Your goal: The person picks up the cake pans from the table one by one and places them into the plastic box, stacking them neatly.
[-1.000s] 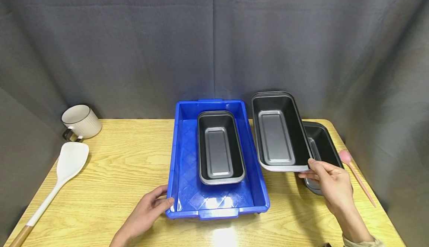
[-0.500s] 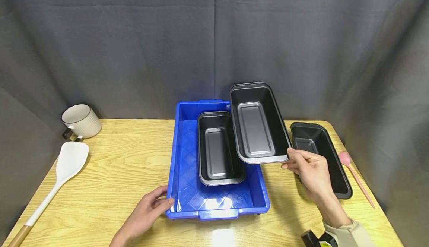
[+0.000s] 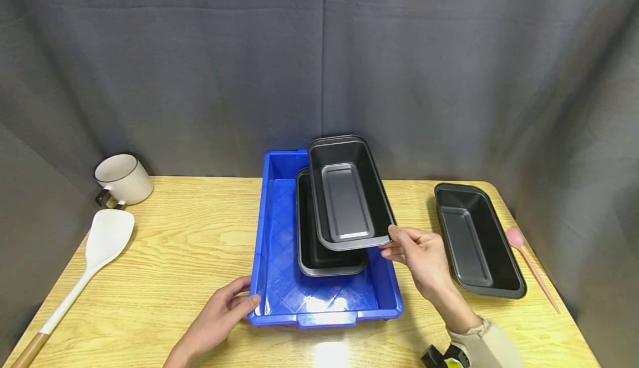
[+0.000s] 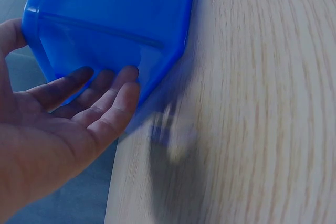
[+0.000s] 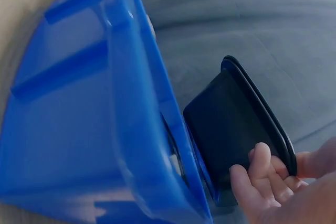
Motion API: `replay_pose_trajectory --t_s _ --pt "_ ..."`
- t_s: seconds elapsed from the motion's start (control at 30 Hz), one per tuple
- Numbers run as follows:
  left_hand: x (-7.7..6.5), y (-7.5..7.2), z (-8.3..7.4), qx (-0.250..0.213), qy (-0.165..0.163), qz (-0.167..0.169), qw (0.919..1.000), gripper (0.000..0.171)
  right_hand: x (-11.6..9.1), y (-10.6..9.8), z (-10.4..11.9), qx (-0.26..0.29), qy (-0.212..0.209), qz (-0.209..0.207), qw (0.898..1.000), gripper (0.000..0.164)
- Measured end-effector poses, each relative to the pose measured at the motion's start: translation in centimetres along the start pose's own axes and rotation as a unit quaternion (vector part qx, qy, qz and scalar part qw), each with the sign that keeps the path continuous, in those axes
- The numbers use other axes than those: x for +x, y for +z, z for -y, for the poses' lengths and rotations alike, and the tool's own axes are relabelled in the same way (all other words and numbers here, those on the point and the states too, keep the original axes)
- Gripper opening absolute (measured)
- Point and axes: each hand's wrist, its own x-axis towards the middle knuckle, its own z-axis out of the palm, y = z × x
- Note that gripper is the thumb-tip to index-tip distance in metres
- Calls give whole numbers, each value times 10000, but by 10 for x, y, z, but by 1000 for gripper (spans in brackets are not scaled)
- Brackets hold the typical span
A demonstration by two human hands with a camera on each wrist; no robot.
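Observation:
My right hand (image 3: 423, 257) pinches the near right corner of a dark grey loaf pan (image 3: 349, 198), thumb on the rim and fingers beneath. The pan is raised and tilted over the blue plastic bin (image 3: 326, 319). It partly covers a second loaf pan (image 3: 319, 257) that lies inside that bin. In the right wrist view the held loaf pan (image 5: 226, 121) shows its outer side, above the bin's wall (image 5: 58, 129). My left hand (image 3: 217, 318) holds the bin's near left edge, thumb over the rim. Its fingers (image 4: 118, 106) lie along the outer wall in the left wrist view.
A third loaf pan (image 3: 471, 240) stands on the wooden table (image 3: 199, 235) at the right, beside a pink spoon (image 3: 531, 268). To the left lie a white spatula (image 3: 107, 240) with a wooden handle and a ribbed mug (image 3: 127, 182). A grey curtain (image 3: 224, 79) hangs behind.
My right hand has carried the loaf pan leftward, from above the third pan to over the bin, and lately lowered it. The third pan is now uncovered. My left hand stays at the bin's edge.

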Motion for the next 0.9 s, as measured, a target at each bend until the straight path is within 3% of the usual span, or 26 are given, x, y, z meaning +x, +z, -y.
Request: replay_pose_trajectory --t_s 0.27,0.7,0.9 --pt "-1 1 -1 53 -9 -49 10000 46 -3 12 -12 43 199 191 9996 19" --pt "1 1 -1 -53 -3 -26 10000 46 -6 20 -17 -338 494 551 9967 27" --pt "0 0 -1 -97 -16 0 10000 47 -4 17 -18 -1015 533 1321 9846 29"
